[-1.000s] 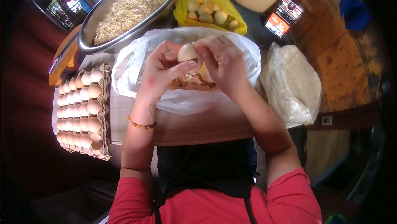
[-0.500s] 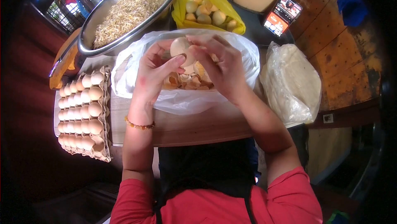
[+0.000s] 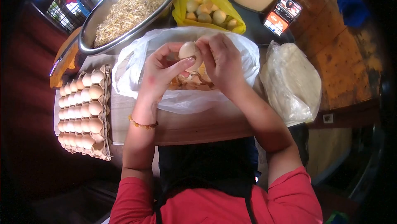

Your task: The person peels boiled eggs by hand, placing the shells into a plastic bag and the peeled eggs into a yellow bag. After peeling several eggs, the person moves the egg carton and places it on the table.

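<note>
A pale egg (image 3: 189, 52) is held between the thumb and fingers of my left hand (image 3: 162, 67), above an open white plastic bag (image 3: 136, 52). Against the egg's right side, my right hand (image 3: 223, 58) has its fingers bent and pinched together; what they may hold is hidden. Broken eggshells (image 3: 192, 82) lie in the bag just beneath both hands. A beaded bracelet (image 3: 142, 124) circles my left wrist.
An egg tray (image 3: 106, 112) full of eggs stands at left. Behind the bag are a metal basin (image 3: 84, 44) of straw-like sprouts and a yellow bag (image 3: 180, 2) of eggs. A phone (image 3: 283, 14) and a filled clear bag (image 3: 292, 83) are at right.
Both hands have shifted slightly, the left one to the right along with the egg. My right fingers have drawn together from a looser spread beside the egg.
</note>
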